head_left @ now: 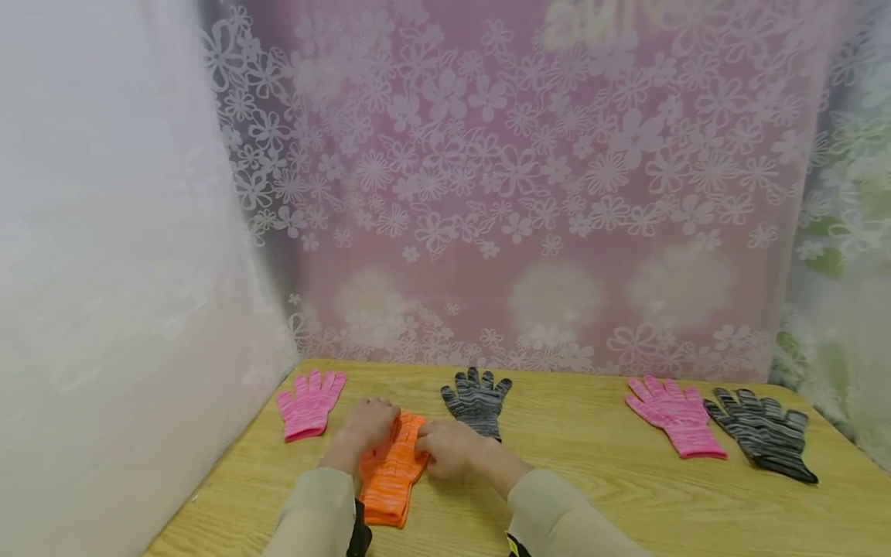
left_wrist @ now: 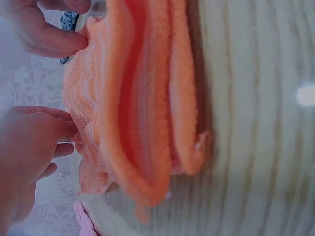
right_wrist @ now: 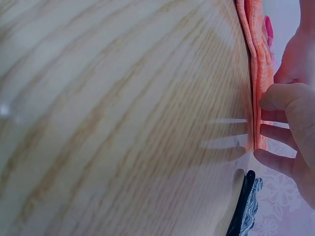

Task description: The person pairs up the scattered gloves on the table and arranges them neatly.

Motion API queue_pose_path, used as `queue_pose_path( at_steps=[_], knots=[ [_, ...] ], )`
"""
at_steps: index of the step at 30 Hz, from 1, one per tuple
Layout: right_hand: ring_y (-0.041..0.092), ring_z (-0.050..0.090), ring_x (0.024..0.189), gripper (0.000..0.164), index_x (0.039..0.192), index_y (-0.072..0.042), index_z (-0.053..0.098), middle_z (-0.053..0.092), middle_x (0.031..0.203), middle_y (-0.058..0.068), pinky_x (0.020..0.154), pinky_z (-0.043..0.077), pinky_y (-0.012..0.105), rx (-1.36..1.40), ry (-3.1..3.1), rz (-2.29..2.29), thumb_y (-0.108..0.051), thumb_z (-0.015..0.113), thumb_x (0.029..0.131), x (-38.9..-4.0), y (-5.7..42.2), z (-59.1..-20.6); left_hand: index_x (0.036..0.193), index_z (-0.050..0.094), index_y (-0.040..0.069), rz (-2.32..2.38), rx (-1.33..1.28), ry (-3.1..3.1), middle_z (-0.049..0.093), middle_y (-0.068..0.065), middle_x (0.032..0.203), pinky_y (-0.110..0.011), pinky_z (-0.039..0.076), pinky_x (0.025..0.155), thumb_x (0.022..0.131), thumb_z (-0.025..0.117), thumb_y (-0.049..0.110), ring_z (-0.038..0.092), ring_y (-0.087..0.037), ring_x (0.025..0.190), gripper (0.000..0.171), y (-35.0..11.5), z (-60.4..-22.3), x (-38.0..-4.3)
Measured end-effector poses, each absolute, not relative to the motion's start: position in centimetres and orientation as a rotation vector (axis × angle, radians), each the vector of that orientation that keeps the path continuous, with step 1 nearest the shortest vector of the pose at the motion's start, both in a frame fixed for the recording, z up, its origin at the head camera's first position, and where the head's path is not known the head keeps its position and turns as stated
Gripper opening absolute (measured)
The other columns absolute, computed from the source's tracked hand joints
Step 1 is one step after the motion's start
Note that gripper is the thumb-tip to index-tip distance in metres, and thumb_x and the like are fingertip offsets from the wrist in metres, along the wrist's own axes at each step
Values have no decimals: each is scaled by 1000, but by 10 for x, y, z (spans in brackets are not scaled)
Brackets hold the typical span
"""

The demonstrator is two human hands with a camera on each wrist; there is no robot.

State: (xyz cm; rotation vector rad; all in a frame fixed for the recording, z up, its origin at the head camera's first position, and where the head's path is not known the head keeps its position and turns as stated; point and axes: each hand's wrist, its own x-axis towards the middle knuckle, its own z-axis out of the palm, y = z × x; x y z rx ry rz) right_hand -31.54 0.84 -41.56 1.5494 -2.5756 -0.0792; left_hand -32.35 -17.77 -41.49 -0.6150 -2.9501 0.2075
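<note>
Two orange gloves [head_left: 391, 483], one over the other, lie on the wooden table with their cuffs toward me. In the left wrist view the open orange cuffs [left_wrist: 160, 113] show as two layers. My left hand [head_left: 370, 427] pinches the knit at the left side of the finger end. At the right edge is my right hand [head_left: 454, 449], its fingertips touching the fabric. Seen in the right wrist view, the right fingers [right_wrist: 276, 161] are fairly straight and spread beside the glove edge [right_wrist: 257, 98]. The gloves' finger ends are partly hidden by the hands.
A pink glove [head_left: 309, 406] lies at the back left and a grey-black glove [head_left: 476, 402] behind my right hand. Another pink glove [head_left: 675, 418] and a dark striped glove [head_left: 762, 433] lie far right. A flowered curtain [head_left: 529, 193] hangs behind the table [head_left: 578, 495].
</note>
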Motion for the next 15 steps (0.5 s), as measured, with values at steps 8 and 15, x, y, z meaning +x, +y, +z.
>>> queue_pose_path(
  at_steps=[8,15],
  knots=[
    [5,52,82,14,94,-22,68,56,91,-11,73,41,19,1542,-2618,-83,-18,66,81,-312,6,-413,67,60,10,-39,-618,-2940,53,-1,70,-33,46,65,72,67,-6,53,-18,64,18,-187,-414,-328],
    [6,52,83,16,97,-21,69,56,94,-10,73,42,19,1527,-2666,-68,-21,66,82,-312,6,-410,68,59,8,67,-634,-2845,53,-5,69,-35,47,61,82,62,-2,57,-24,63,18,-197,-406,-326]
  ],
)
